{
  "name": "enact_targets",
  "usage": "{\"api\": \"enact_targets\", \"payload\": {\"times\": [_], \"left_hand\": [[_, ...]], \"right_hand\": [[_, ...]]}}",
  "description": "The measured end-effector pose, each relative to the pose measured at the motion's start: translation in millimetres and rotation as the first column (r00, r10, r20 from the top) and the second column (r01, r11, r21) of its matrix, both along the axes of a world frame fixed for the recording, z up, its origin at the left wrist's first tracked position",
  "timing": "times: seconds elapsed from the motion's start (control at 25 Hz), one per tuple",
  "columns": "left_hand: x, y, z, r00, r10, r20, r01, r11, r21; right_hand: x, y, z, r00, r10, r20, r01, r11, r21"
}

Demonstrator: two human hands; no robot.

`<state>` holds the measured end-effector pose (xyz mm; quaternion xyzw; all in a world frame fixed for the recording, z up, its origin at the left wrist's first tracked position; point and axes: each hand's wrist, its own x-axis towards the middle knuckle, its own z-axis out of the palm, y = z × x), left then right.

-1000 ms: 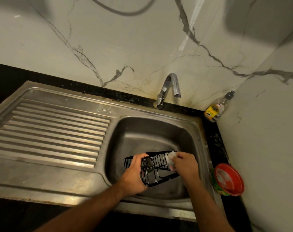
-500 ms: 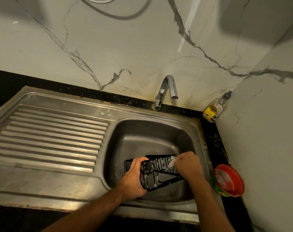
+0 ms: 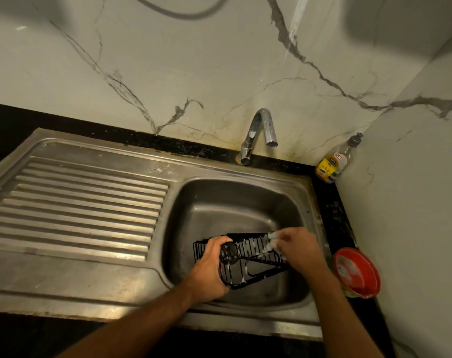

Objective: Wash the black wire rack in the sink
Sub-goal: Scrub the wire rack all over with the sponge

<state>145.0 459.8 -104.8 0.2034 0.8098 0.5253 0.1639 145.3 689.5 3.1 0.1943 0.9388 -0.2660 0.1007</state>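
Change: right hand (image 3: 298, 250) with scrubber (image 3: 272, 240) has shifted right along the rack (image 3: 248, 259); left hand's hold unchanged.
Rack: held tilted over the sink (image 3: 235, 202) basin, suds on its wires.
Left hand (image 3: 210, 270): grips rack's left end.
Right hand: pinches soapy scrubber against rack's right end.
Worktop: soap bottle (image 3: 334, 161) in corner, red tub (image 3: 356, 272) right of the sink.

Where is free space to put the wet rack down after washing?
The ribbed drainboard left of the sink basin is bare. The right counter strip is crowded: a soap bottle at the back corner, a red tub nearer.
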Motion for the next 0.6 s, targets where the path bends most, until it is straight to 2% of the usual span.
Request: {"api": "enact_targets", "payload": {"times": [0.12, 0.28, 0.44, 0.6], "left_hand": [[-2, -1, 0, 1.0, 0.015, 0.002, -0.015, 1.0, 0.018], [1, 0, 1, 1.0, -0.02, 0.004, 0.02, 1.0, 0.019], [-2, -1, -1, 1.0, 0.028, 0.007, -0.028, 0.998, 0.063], [-3, 0, -7, 0.998, 0.065, -0.006, -0.064, 0.995, 0.077]], "right_hand": [[10, -14, -13, 0.966, -0.212, -0.146, 0.185, 0.966, -0.178], [19, 7, -9, 0.993, -0.114, -0.036, 0.101, 0.962, -0.252], [16, 9, -3, 0.973, -0.162, -0.166, 0.112, 0.956, -0.273], [13, 6, -6, 0.972, -0.148, -0.18, 0.095, 0.957, -0.275]]}}
